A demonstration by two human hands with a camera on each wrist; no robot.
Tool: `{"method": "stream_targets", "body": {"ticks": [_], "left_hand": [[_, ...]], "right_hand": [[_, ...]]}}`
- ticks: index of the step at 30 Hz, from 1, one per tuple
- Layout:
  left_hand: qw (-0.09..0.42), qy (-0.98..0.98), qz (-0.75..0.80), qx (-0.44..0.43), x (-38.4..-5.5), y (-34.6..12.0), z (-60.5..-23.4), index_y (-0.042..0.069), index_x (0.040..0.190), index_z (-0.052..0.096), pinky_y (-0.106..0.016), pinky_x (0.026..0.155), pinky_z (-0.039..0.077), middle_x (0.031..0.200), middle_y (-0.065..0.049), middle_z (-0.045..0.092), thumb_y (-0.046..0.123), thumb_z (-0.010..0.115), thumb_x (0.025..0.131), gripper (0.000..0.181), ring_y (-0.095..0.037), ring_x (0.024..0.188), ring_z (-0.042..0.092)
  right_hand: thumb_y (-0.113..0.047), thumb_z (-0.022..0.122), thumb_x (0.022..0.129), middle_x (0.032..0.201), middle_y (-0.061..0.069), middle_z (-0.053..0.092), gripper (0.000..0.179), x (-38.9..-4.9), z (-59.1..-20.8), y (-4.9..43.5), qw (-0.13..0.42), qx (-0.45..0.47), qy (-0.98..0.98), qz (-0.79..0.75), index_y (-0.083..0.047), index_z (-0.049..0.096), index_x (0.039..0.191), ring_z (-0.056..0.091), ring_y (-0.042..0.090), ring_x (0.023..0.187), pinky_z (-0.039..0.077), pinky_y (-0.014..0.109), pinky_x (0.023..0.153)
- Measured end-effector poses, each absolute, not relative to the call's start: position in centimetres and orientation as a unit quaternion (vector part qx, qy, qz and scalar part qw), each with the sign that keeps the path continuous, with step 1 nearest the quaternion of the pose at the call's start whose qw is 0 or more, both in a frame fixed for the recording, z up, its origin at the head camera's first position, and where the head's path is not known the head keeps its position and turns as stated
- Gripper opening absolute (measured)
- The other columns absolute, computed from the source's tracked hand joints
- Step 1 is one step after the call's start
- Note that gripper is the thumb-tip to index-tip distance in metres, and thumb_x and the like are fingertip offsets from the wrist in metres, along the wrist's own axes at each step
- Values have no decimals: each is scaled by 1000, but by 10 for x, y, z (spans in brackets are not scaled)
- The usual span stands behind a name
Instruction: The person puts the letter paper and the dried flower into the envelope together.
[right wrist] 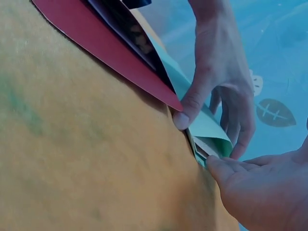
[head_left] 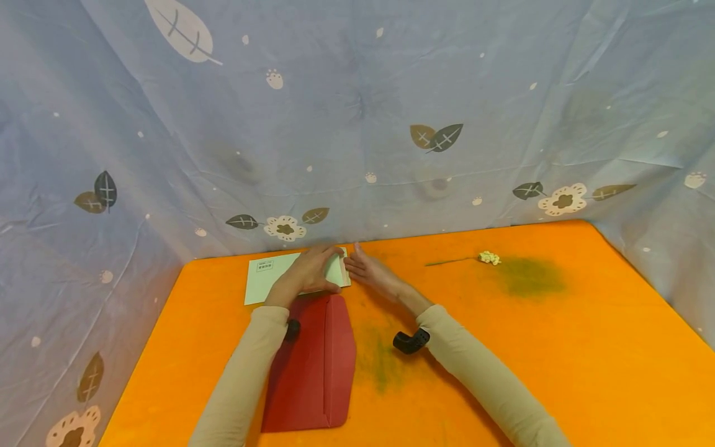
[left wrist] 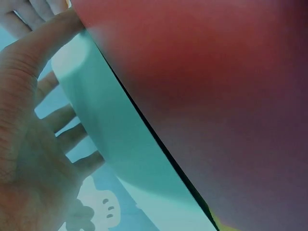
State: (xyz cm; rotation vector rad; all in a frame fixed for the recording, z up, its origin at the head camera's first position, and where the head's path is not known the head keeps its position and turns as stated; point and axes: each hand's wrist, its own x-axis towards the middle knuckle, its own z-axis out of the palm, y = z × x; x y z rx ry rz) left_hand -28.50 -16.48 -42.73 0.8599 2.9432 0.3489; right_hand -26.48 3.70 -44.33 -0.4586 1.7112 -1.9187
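Note:
A pale green envelope [head_left: 262,284] with a small printed box lies near the back edge of the orange table. My left hand [head_left: 310,270] arches over its right part and holds it between thumb and fingers at opposite long edges. In the right wrist view the envelope's mouth [right wrist: 216,142] bows apart, and a pale and brownish insert [right wrist: 204,150] shows inside. At that mouth is my right hand [head_left: 375,273], its fingers straight and the tips against the opening. Close to my left thumb lies a red envelope [head_left: 298,366], its flap [head_left: 341,366] spread to the right.
A dried stem with a pale yellow flower head [head_left: 489,257] lies at the back right of the orange table [head_left: 558,360]. Greenish stains mark the table. A patterned grey-blue cloth [head_left: 357,112] hangs along the back and both sides.

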Motion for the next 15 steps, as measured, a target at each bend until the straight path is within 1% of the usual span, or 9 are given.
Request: {"method": "stream_targets", "body": {"ticks": [3,8,13,15], "left_hand": [[30,954,111,278,-285,-164,-427,14,137,50,-50,104,39,135,-14,54,41,89,68,84,-34,122,50],[30,953,111,280,-286,-164,-427,14,138,50,-51,105,38,137,-13,53,43,89,68,85,-34,124,49],[27,953,109,280,-284,-164,-427,14,137,50,-50,105,39,137,-12,53,42,89,68,85,-34,123,50],[26,954,110,279,-284,-164,-426,14,137,50,-50,104,39,137,-12,54,42,89,67,85,-34,122,51]], "right_hand": [[-50,17,107,158,26,19,75,-264,-445,35,258,-169,633,-710,9,6,152,23,34,146,25,41,116],[-52,19,106,157,25,23,76,-263,-446,29,251,-161,642,-706,7,13,153,28,33,144,28,41,115],[-53,19,105,156,27,22,78,-263,-446,27,251,-166,643,-704,9,13,152,28,35,144,28,42,115],[-51,19,106,156,27,22,76,-263,-446,28,251,-172,645,-701,10,11,152,27,36,144,27,43,115]]}}
